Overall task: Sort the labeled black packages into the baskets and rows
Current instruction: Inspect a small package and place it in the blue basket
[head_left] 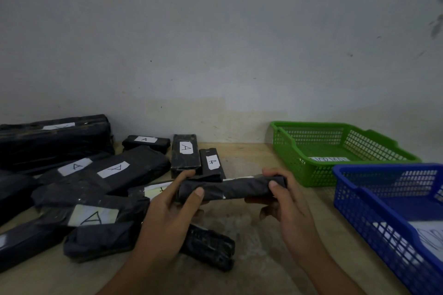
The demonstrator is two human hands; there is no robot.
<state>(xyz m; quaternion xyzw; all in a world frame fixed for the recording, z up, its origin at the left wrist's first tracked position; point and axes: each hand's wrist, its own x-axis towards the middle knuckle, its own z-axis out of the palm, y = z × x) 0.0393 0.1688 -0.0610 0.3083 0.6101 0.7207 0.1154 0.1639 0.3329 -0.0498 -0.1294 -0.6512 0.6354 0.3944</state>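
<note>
You hold one long black package (230, 189) level above the wooden table (259, 235), one end in each hand: your left hand (167, 213) is clamped on its left end with the thumb on top, and your right hand (287, 201) is clamped on its right end the same way. No label shows on the side facing you. To your left lies the heap of black packages (96, 179) — several show a white label with a hand-written A. Two smaller A-marked packages (185, 153) lie side by side just behind your left hand. On your right sit a green basket (294, 158) against the wall and a blue basket (359, 211) nearer you — each has a paper slip inside, its writing too blurred to read.
</note>
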